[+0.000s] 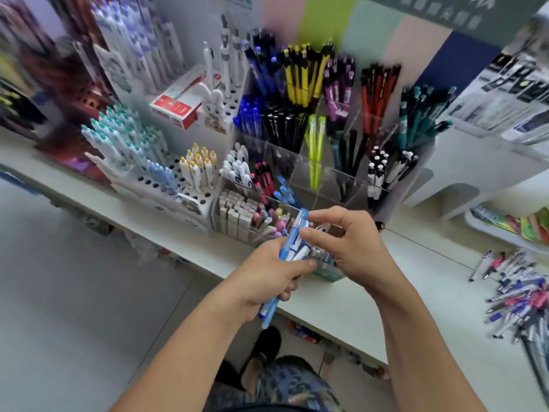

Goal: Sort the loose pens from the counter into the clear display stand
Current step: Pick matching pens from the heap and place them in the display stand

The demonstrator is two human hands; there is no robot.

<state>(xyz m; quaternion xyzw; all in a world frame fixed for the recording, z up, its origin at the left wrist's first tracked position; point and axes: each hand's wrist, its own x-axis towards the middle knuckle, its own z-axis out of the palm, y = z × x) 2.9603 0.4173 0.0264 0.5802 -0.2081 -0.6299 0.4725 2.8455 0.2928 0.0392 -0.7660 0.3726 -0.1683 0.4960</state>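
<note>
Blur smears the clear display stand (300,173); your left hand (267,278) grips smooth blue pens (292,242), your right hand (353,242) pinching one.

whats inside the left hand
The left hand grips a small bunch of pens: a light blue one and white ones with blue print. The right hand pinches the blue pen's top. The palm covers their middles, so the exact count is unclear.
</note>
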